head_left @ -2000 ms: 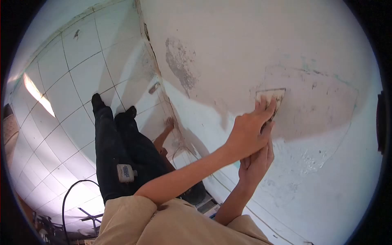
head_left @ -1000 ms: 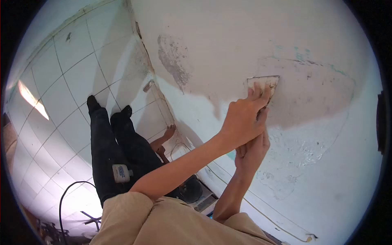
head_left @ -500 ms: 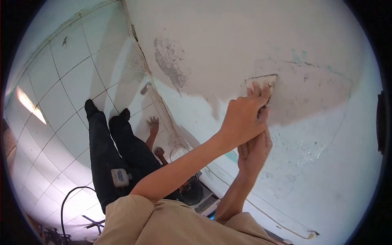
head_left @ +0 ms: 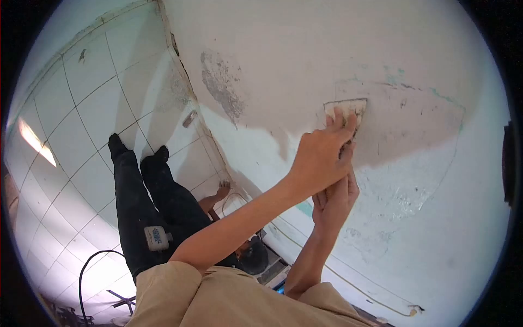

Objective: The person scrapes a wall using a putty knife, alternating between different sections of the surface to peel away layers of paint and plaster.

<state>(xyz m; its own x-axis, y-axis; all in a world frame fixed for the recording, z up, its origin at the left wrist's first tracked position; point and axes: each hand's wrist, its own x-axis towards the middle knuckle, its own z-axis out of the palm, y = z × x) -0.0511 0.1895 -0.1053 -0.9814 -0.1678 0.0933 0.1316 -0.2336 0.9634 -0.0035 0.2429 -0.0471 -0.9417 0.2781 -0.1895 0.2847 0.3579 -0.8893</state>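
Note:
Both of my hands are on one putty knife with a wide, smeared, pale blade (head_left: 345, 107), which lies against the wall. My left hand (head_left: 321, 155) is the upper one; its fingers stretch over the blade and the rest closes round the tool. Just below, my right hand (head_left: 333, 199) is closed at the handle end, which the hands mostly hide. Around the blade, the white wall (head_left: 305, 65) shows a smoothed patch (head_left: 400, 131) edged with greenish marks. Wet, shiny spots show at its lower part.
Low by the wall is another person's dark-haired head (head_left: 254, 257), with a hand (head_left: 223, 189) near the floor edge. Legs in dark trousers (head_left: 133, 201) stretch over the tiled floor (head_left: 87, 131), a white box (head_left: 156, 238) on one thigh. A yellowish cable (head_left: 348, 284) runs along the wall.
The view has shifted slightly, while the putty knife stays at nearly the same spot on the wall. The other person's hand has moved from the floor tiles towards the wall's base.

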